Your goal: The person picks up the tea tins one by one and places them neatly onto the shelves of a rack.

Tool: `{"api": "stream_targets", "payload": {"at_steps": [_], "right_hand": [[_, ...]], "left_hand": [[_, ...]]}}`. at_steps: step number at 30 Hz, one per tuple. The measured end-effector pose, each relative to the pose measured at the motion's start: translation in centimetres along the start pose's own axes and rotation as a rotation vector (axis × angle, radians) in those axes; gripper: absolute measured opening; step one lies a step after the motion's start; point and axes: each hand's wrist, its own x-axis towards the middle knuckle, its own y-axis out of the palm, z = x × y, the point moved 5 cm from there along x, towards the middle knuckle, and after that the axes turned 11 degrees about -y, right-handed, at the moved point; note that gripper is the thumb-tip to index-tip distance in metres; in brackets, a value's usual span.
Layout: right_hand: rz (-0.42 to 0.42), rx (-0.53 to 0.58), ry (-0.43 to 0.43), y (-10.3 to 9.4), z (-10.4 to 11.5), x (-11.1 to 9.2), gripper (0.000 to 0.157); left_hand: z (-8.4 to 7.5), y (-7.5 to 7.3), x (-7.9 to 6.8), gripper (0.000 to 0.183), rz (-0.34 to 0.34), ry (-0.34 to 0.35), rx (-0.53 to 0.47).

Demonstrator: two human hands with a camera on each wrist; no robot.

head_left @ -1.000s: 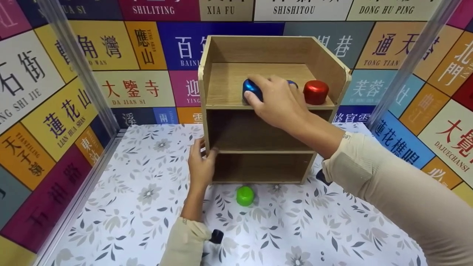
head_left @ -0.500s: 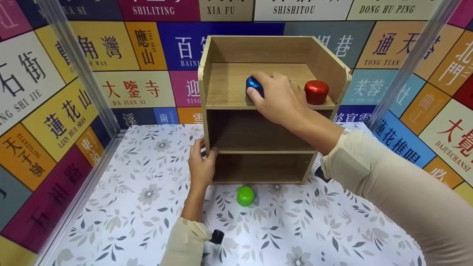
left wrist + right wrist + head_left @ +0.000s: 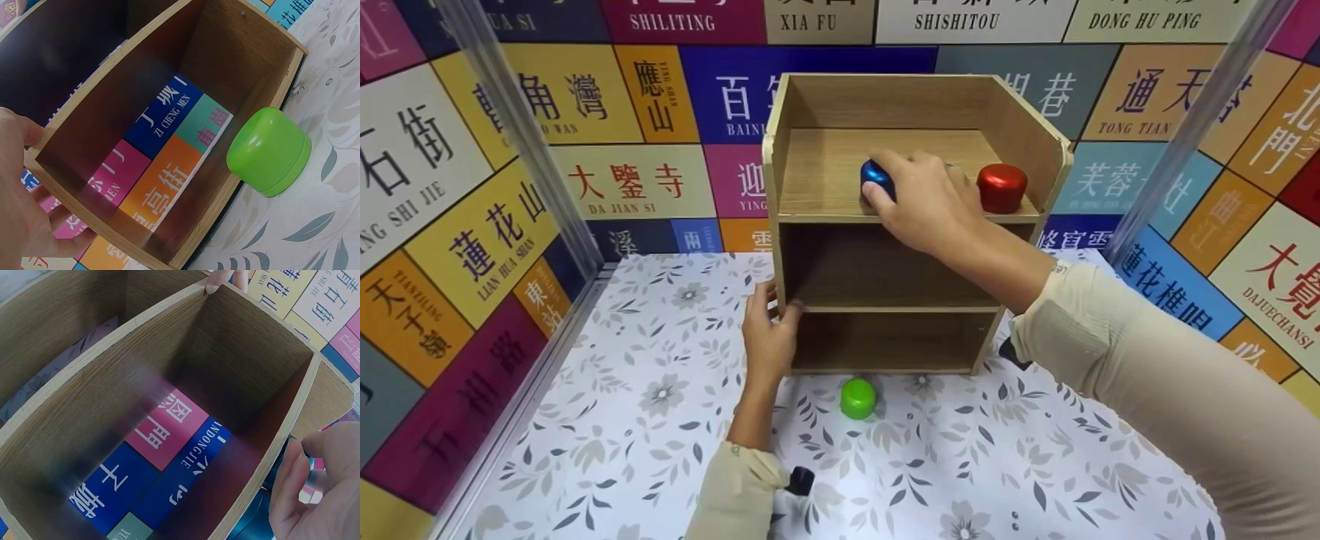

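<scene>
On the top deck of a small wooden shelf unit (image 3: 885, 307), my right hand (image 3: 922, 196) holds a shiny blue canister (image 3: 876, 174), thumb on the near side and fingers over it. A second blue canister (image 3: 251, 522) shows beside that hand in the right wrist view; in the head view the hand mostly hides it. To the right stands a red metallic canister (image 3: 1003, 187). My left hand (image 3: 770, 336) grips the unit's left side panel at the middle board, thumb at the front edge. A bright green canister (image 3: 269, 151) rests on the table before the bottom compartment.
The unit stands on a table with a white leaf-print cover (image 3: 660, 420). Its top deck has raised side and back walls (image 3: 885, 101). Colourful sign-printed panels (image 3: 630, 180) surround the table, with clear corner posts (image 3: 521, 127).
My right hand slid slightly to the right with the blue canister, then stayed still. The second blue canister, partly visible earlier, went behind the hand. My left hand kept its place.
</scene>
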Motion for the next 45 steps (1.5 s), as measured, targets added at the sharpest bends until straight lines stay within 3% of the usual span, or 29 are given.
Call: {"api": "stream_targets", "payload": {"at_steps": [8, 21, 25, 29, 37, 41, 45], "right_hand": [[-0.006, -0.035, -0.03, 0.1, 0.1, 0.0, 0.047], [-0.001, -0.003, -0.014, -0.2, -0.2, -0.4, 0.053], [-0.091, -0.039, -0.073, -0.6, -0.2, -1.0, 0.052], [-0.241, -0.123, -0.17, -1.2, -0.3, -2.3, 0.051], [-0.483, -0.194, -0.341, -1.4, 0.5, -6.2, 0.046], [-0.552, -0.164, -0.378, -1.3, 0.8, -8.6, 0.044], [-0.555, -0.14, -0.366, 0.9, -0.8, -9.8, 0.044]], "left_hand": [[0.0, -0.1, 0.0, 0.033, -0.008, -0.012, 0.023], [0.2, 0.0, 0.0, 0.034, 0.002, -0.036, 0.018], [0.2, -0.1, 0.0, 0.033, 0.0, -0.033, 0.015], [0.1, 0.0, 0.0, 0.033, 0.007, -0.031, 0.011], [-0.2, -0.2, 0.1, 0.031, -0.01, -0.007, 0.033], [-0.2, -0.1, 0.0, 0.031, -0.003, -0.012, 0.03], [0.0, 0.0, 0.0, 0.031, 0.005, -0.023, 0.02]]}}
